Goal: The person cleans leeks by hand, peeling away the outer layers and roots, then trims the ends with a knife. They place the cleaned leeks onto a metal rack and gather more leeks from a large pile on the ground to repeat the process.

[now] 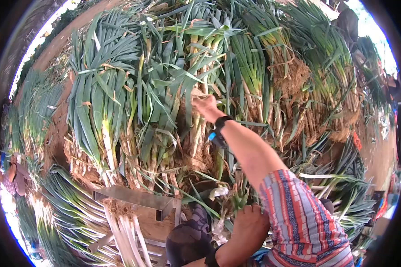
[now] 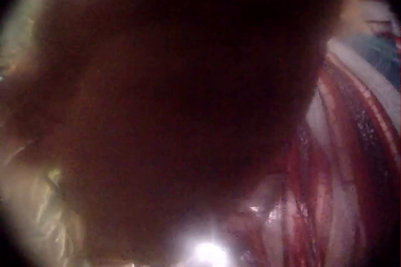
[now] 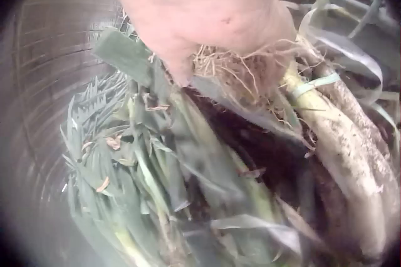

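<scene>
My right hand point(image 1: 205, 107) is stretched out over a pile of leeks point(image 1: 202, 75) in the head view. Up close in the right wrist view, the hand point(image 3: 213, 16) grips a leek by its root end, and pale roots point(image 3: 232, 70) stick out under the palm. Thick whitish stalks point(image 3: 344, 135) lie to its right, green leaves point(image 3: 125, 185) below and to the left. My left hand point(image 1: 251, 222) is low, beside the striped sleeve point(image 1: 298, 213); its fingertips are hidden. The left wrist view is mostly dark, with striped cloth point(image 2: 338, 173) at its right.
A metal frame point(image 1: 133, 196) stands at the lower left, with white leek stalks point(image 1: 124, 231) and their roots against it. More leeks point(image 1: 75, 213) lie left of it. Leek bundles point(image 1: 316, 58) fill the upper right, and bare ground point(image 1: 58, 53) shows at the upper left.
</scene>
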### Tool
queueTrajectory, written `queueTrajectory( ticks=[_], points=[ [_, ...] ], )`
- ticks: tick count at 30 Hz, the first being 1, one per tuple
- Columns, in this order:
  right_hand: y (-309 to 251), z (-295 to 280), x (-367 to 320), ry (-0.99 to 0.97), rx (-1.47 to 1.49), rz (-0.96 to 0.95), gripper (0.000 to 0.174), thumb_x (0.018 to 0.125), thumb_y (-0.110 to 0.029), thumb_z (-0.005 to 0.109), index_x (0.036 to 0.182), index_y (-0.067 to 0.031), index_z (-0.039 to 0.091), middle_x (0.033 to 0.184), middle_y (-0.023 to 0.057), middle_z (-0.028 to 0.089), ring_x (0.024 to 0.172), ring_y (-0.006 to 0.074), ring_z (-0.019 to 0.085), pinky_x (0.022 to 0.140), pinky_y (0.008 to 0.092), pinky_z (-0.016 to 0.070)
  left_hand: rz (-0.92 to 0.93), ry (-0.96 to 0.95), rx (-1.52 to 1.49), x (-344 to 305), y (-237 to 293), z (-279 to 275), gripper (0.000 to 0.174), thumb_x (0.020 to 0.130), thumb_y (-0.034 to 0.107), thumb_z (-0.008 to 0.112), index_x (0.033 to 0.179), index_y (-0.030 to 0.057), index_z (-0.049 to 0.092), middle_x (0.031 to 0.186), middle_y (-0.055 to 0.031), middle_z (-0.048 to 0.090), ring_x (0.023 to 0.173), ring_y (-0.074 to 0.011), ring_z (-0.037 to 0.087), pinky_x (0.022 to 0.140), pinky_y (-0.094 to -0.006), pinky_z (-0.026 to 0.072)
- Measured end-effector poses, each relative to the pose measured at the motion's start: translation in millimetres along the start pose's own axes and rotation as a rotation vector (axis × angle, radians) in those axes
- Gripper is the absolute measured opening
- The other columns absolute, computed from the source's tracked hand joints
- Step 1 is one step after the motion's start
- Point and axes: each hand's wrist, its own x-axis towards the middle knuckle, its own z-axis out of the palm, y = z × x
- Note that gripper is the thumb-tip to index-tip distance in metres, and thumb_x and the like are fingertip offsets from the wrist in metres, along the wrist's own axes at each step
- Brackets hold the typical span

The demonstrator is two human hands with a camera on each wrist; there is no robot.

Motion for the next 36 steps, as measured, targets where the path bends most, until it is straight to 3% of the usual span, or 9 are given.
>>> queueTrajectory(
  ticks=[5,8,13,17,19,22,26,31,36],
  points=[
    [-22.1,-73.5,-29.6,0.058,-0.065,0.069,0.038,0.077,-0.004,0.064,0.110,0.0093,0.053,0.099,0.0105,0.056,0.065,0.0177,0.059,0.056,0.0319,0.0492,0.061,0.116,-0.046,-0.7,10.6,13.1,0.058,0.082,0.032,0.064,0.128,0.0004,0.048,0.089,-0.0139,0.060,0.080,-0.0279,0.060,0.066,-0.0373,0.0479],
    [-5.0,-138.9,-45.8,-0.049,-0.028,-0.084,0.024,0.078,-0.021,0.068,0.080,0.0008,0.058,0.067,0.0066,0.051,0.051,0.0176,0.043,0.043,0.0343,0.0327,0.074,0.116,-0.034,1.0,19.2,12.2,0.058,0.082,0.035,0.064,0.126,-0.0003,0.049,0.088,-0.0148,0.061,0.082,-0.0286,0.061,0.067,-0.0381,0.0488],
    [80.7,-219.9,-99.5,-0.009,0.212,-0.017,0.054,0.084,-0.011,0.061,0.129,0.0011,0.034,0.097,0.0135,0.056,0.069,0.0146,0.054,0.048,0.0269,0.0439,0.061,0.047,-0.040,8.1,37.1,16.0,0.058,0.082,0.036,0.064,0.126,0.0008,0.050,0.090,-0.0160,0.061,0.088,-0.0309,0.061,0.075,-0.0408,0.0498],
    [190.5,-202.7,-133.9,-0.131,0.488,-0.164,0.027,0.083,-0.007,0.059,0.109,0.0007,0.056,0.087,0.0051,0.062,0.067,0.0097,0.056,0.049,0.0252,0.0438,0.050,0.014,-0.027,8.8,42.3,16.0,0.057,0.083,0.035,0.064,0.127,0.0019,0.049,0.093,-0.0163,0.061,0.089,-0.0314,0.061,0.077,-0.0417,0.0490],
    [211.7,-183.4,-177.2,0.018,-0.223,0.152,0.020,0.083,-0.022,0.062,0.095,-0.0060,0.067,0.074,-0.0011,0.062,0.067,0.0098,0.058,0.055,0.0256,0.0470,0.063,0.024,0.017,13.4,44.8,21.5,0.057,0.083,0.035,0.064,0.127,0.0017,0.049,0.093,-0.0162,0.061,0.090,-0.0313,0.061,0.077,-0.0417,0.0488],
    [230.8,-147.5,-218.5,-0.256,0.210,-0.049,0.025,0.084,-0.027,0.062,0.090,-0.0036,0.066,0.074,-0.0008,0.063,0.067,0.0096,0.056,0.057,0.0298,0.0471,0.090,-0.005,0.040,21.1,51.4,28.3,0.057,0.082,0.034,0.065,0.126,0.0016,0.050,0.093,-0.0155,0.060,0.089,-0.0310,0.060,0.077,-0.0416,0.0483],
    [240.3,-170.5,-149.2,-0.738,-0.935,-0.474,0.022,0.082,-0.025,0.063,0.095,-0.0084,0.068,0.084,0.0062,0.069,0.070,0.0260,0.059,0.068,0.0369,0.0497,0.114,-0.017,0.012,23.2,52.6,29.5,0.058,0.080,0.033,0.068,0.125,0.0017,0.050,0.092,-0.0143,0.060,0.088,-0.0311,0.060,0.076,-0.0417,0.0481],
    [156.3,-284.1,-56.4,0.153,-0.045,0.038,0.057,0.080,-0.034,0.071,0.116,0.0066,0.054,0.099,0.0189,0.065,0.088,0.0264,0.063,0.077,0.0365,0.0537,0.026,0.032,0.048,22.2,50.9,22.6,0.059,0.073,0.023,0.070,0.126,0.0053,0.050,0.105,-0.0166,0.058,0.096,-0.0335,0.057,0.084,-0.0430,0.0468],
    [135.1,-343.4,44.3,0.534,-0.360,-0.237,0.054,0.076,-0.042,0.069,0.099,0.0065,0.061,0.094,0.0244,0.064,0.089,0.0306,0.063,0.076,0.0383,0.0516,-0.044,-0.170,-0.031,32.8,28.2,9.9,0.061,0.075,0.026,0.069,0.128,0.0046,0.049,0.111,-0.0200,0.057,0.100,-0.0353,0.055,0.084,-0.0438,0.0464]
  ],
)
